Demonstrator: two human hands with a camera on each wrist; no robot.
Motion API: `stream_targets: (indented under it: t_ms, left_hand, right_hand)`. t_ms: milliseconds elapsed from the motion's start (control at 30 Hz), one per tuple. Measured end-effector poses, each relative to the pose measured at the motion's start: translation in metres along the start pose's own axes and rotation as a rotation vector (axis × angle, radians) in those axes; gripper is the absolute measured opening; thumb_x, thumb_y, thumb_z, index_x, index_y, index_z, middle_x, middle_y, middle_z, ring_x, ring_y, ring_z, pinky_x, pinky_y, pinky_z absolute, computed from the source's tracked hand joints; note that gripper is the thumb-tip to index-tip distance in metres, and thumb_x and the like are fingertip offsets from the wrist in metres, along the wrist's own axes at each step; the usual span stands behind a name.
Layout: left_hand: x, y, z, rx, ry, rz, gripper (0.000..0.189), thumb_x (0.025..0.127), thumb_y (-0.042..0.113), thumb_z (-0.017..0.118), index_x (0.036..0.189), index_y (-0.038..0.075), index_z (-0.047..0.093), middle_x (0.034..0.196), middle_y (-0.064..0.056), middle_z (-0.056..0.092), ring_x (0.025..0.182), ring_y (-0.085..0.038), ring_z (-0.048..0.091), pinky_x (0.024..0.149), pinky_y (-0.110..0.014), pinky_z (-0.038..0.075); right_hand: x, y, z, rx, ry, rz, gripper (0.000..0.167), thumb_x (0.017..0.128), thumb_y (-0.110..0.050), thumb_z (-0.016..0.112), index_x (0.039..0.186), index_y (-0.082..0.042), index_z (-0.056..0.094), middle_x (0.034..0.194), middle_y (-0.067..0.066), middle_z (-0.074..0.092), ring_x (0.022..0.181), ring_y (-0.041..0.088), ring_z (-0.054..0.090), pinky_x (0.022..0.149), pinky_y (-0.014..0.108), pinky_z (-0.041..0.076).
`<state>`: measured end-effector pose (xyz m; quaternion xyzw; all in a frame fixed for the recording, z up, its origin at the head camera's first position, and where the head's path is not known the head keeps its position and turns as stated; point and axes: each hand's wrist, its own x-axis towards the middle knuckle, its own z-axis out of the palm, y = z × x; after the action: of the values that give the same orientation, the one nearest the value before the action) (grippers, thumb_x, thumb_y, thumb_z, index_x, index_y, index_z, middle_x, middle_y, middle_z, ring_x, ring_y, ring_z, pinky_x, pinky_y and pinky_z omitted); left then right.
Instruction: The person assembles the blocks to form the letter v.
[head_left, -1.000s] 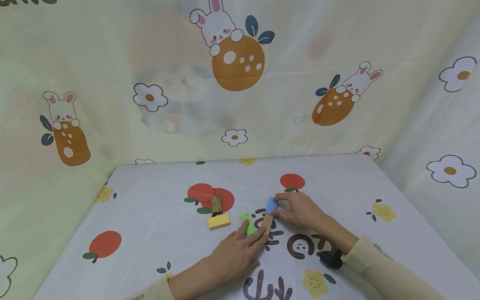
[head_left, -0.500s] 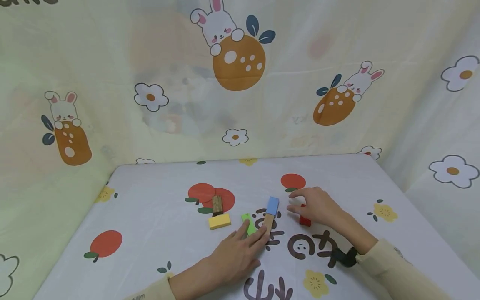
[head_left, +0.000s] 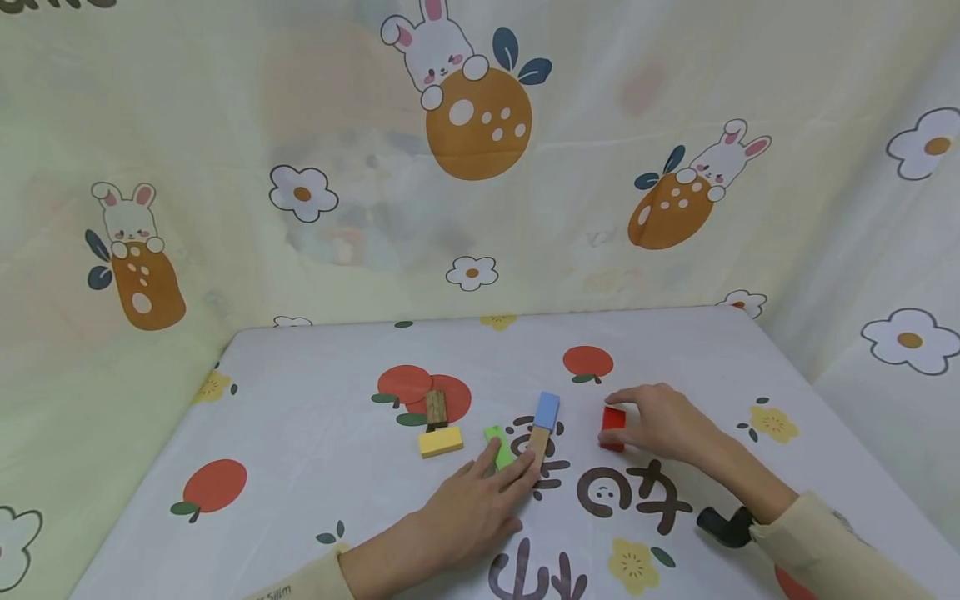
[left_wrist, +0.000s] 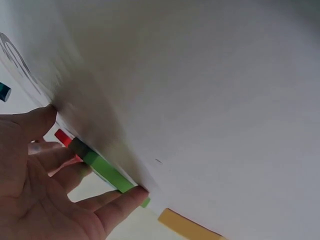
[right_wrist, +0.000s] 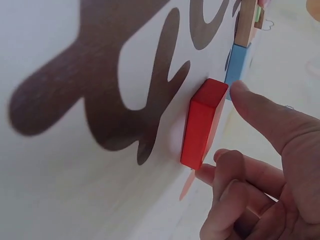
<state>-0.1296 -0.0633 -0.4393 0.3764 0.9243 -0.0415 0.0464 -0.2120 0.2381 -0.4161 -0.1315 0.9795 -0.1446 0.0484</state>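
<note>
My left hand (head_left: 471, 510) rests on the table, fingers spread and fairly straight. One fingertip touches a green block (head_left: 498, 447), and another lies on the near end of a tan wooden block (head_left: 538, 446). A blue block (head_left: 547, 410) sits against the far end of the tan one, in line with it. Over to the right, my right hand (head_left: 667, 423) arches over a red block (head_left: 613, 417). In the right wrist view its index fingertip is right at one end of the red block (right_wrist: 202, 125), while the thumb hovers close by the other end.
A yellow block (head_left: 441, 442) lies left of the left hand, with a dark, wood-grained block (head_left: 436, 409) just behind it. The white cloth (head_left: 300, 467) under everything is printed with fruit, flowers and letters. A patterned curtain (head_left: 360, 250) stands behind the table.
My right hand has let go of the blue block, moved right and come over the red block. The blue block stays at the tan block's end. My left hand has kept its place.
</note>
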Motion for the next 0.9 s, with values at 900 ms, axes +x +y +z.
stream_targets:
  t_ms: [900]
  left_hand:
    - [0.001,0.0002,-0.0008,-0.015,-0.022,0.002,0.074,0.104,0.049,0.063,0.168,0.029,0.031,0.176,0.009,0.029,0.16,-0.039,0.036,0.111,-0.044,0.056]
  right_hand:
    - [-0.004,0.0004,0.0034,0.022,-0.011,0.032,0.063,0.076,-0.034,0.096,0.129,-0.005,0.076,0.125,0.022,0.075,0.11,0.038,0.065,0.079,0.039,0.062]
